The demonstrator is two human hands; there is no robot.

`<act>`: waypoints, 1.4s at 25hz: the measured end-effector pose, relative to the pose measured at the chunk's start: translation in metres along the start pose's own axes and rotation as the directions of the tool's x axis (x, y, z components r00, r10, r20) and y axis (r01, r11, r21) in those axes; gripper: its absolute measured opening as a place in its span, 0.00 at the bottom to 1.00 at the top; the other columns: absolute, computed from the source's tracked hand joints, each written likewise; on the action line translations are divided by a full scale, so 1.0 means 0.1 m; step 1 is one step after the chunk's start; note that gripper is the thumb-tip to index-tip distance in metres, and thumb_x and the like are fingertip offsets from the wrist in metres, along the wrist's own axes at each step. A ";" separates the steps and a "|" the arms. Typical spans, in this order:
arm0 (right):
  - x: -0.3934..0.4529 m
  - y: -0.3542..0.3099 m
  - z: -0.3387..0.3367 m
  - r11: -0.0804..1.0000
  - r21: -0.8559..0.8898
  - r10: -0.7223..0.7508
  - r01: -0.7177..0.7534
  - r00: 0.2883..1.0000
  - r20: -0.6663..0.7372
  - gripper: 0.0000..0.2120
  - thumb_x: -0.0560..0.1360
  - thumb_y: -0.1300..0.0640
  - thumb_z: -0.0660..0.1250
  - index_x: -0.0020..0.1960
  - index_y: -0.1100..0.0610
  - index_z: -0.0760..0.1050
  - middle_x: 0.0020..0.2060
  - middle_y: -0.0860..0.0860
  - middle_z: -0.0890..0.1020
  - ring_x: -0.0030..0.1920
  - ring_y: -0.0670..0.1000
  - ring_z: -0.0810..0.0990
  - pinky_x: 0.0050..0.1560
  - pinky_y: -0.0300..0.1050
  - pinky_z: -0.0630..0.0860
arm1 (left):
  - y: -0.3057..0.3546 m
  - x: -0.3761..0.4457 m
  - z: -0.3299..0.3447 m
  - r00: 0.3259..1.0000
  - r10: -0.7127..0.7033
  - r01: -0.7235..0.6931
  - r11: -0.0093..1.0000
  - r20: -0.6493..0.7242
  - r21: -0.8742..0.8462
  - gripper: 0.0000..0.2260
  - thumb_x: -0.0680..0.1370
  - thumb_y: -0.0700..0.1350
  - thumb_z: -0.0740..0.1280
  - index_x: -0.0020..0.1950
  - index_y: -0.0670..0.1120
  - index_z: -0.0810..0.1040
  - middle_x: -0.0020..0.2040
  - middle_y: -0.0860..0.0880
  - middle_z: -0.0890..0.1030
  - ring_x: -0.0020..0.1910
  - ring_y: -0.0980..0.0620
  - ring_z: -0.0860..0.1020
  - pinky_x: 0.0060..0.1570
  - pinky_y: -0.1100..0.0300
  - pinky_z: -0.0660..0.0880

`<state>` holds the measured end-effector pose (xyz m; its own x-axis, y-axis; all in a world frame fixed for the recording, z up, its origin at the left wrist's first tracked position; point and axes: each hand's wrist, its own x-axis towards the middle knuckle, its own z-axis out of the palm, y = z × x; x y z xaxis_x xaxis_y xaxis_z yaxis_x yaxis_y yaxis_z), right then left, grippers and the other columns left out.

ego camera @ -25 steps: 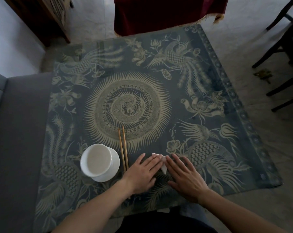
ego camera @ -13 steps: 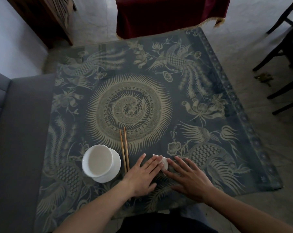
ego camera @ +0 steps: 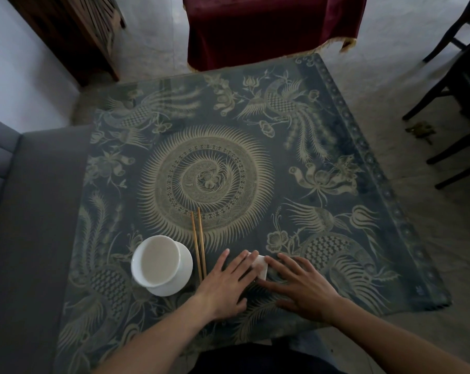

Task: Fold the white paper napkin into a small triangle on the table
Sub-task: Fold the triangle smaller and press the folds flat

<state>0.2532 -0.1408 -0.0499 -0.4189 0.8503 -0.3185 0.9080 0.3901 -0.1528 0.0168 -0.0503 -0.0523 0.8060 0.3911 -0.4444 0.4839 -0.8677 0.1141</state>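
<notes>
The white paper napkin (ego camera: 261,266) lies folded small on the patterned table (ego camera: 336,163), near its front edge. Only a narrow white strip of it shows between my two hands. My left hand (ego camera: 225,282) lies flat with its fingers spread, fingertips pressing on the napkin's left part. My right hand (ego camera: 301,286) lies flat too, fingers spread, covering the napkin's right part. Neither hand grips the napkin; both press it against the table. Its exact shape is hidden.
A white bowl (ego camera: 158,261) stands on a white saucer (ego camera: 183,279) left of my left hand. Two wooden chopsticks (ego camera: 198,241) lie between bowl and hand. A grey sofa (ego camera: 26,211) borders the table's left; dark chairs (ego camera: 455,85) stand at right, a red-draped seat (ego camera: 269,28) behind.
Both hands have stayed flat on the napkin, shifting only slightly closer over it. Less of the white paper shows than a second ago.
</notes>
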 end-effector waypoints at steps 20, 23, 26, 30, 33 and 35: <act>-0.02 0.02 0.01 1.000 -0.012 0.005 -0.005 1.000 -0.029 0.33 0.77 0.38 0.60 0.77 0.38 0.49 0.78 0.55 0.51 0.76 0.58 0.57 0.68 0.57 0.65 | -0.09 -0.02 -0.02 1.000 -0.003 0.002 1.000 0.028 0.022 0.37 0.77 0.61 0.58 0.77 0.61 0.37 0.77 0.43 0.31 0.76 0.42 0.32 0.74 0.41 0.35; -0.01 0.02 -0.02 1.000 -0.030 -0.007 0.008 1.000 0.003 0.33 0.77 0.37 0.60 0.77 0.39 0.51 0.78 0.53 0.53 0.75 0.59 0.59 0.67 0.58 0.67 | -0.11 -0.02 -0.04 0.999 -0.021 0.020 0.999 0.035 0.043 0.36 0.77 0.63 0.58 0.77 0.64 0.38 0.77 0.42 0.31 0.75 0.40 0.29 0.73 0.41 0.33; 0.02 0.03 -0.02 0.997 -0.066 -0.047 0.050 0.998 0.047 0.32 0.79 0.37 0.55 0.77 0.39 0.45 0.79 0.51 0.50 0.77 0.61 0.52 0.70 0.61 0.61 | -0.14 -0.01 -0.04 0.999 -0.021 0.019 0.999 0.045 0.050 0.36 0.76 0.64 0.58 0.76 0.65 0.38 0.77 0.42 0.31 0.73 0.40 0.26 0.72 0.41 0.30; 0.03 0.06 -0.05 0.997 -0.036 -0.061 0.064 0.994 0.085 0.32 0.79 0.38 0.53 0.76 0.37 0.39 0.79 0.50 0.43 0.77 0.60 0.45 0.72 0.61 0.53 | -0.17 -0.04 -0.06 0.998 -0.024 0.021 0.999 0.065 0.049 0.35 0.77 0.66 0.57 0.76 0.66 0.37 0.77 0.43 0.29 0.72 0.40 0.25 0.71 0.39 0.30; 0.04 0.08 -0.09 0.998 0.012 -0.061 0.060 0.990 0.129 0.31 0.79 0.39 0.55 0.76 0.35 0.41 0.79 0.48 0.43 0.77 0.58 0.43 0.72 0.60 0.52 | -0.17 -0.02 -0.09 0.997 -0.007 0.003 0.999 0.077 0.041 0.37 0.77 0.65 0.59 0.75 0.67 0.35 0.78 0.42 0.31 0.74 0.39 0.28 0.71 0.38 0.30; 0.09 0.08 -0.15 0.996 0.091 -0.022 0.010 0.992 0.126 0.28 0.78 0.40 0.56 0.75 0.34 0.49 0.79 0.45 0.48 0.77 0.54 0.47 0.70 0.59 0.56 | -0.17 0.00 -0.14 0.999 -0.013 0.014 1.000 0.033 -0.025 0.38 0.76 0.63 0.60 0.74 0.67 0.34 0.80 0.42 0.41 0.78 0.40 0.37 0.72 0.36 0.34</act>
<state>0.2569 -0.1249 -0.0395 -0.4359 0.7905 -0.4302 0.8994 0.3651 -0.2404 0.0136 -0.0308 -0.0417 0.7879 0.3923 -0.4746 0.5035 -0.8542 0.1298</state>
